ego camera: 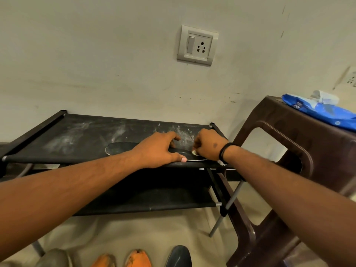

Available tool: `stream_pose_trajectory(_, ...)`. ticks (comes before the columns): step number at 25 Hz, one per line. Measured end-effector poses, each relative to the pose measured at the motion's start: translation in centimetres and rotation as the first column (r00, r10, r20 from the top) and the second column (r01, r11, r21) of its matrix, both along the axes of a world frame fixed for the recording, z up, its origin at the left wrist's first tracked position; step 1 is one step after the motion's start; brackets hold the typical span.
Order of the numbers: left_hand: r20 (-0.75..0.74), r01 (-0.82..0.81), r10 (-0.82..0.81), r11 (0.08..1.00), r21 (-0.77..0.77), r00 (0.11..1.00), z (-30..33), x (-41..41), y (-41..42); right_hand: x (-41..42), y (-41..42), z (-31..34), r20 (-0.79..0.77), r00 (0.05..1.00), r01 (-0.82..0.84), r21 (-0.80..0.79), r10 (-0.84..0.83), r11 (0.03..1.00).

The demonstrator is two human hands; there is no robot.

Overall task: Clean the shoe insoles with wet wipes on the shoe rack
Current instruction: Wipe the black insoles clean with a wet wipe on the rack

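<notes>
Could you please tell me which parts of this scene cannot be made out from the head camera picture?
- Insole: its right half is covered by the left hand and the right hand.
- Wet wipe: only a scrap shows; the right hand's curled fingers hide the rest.
- Wipes pack: cut off by the right edge.
- Shoes on the floor: cut off by the bottom edge.

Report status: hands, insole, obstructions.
Left hand pressing insole flat on rack top. Right hand gripping wipe at insole's end. Nothing in the way.
</notes>
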State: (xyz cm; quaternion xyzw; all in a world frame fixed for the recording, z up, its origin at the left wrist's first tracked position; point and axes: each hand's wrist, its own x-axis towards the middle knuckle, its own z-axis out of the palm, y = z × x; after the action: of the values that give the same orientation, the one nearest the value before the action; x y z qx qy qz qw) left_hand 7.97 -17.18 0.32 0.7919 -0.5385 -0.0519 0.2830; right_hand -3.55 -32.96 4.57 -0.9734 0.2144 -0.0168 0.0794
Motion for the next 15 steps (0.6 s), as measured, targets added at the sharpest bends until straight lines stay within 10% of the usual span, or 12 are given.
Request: stream_pose_trajectory(15, 0.015, -0.009, 0.009, 1.000, 0.003, 1.000, 0.1, 0.0, 0.2, 1.1, 1.1, -0.3, -0.012, 0.995, -0.096, -0.008, 0.096, 0.995)
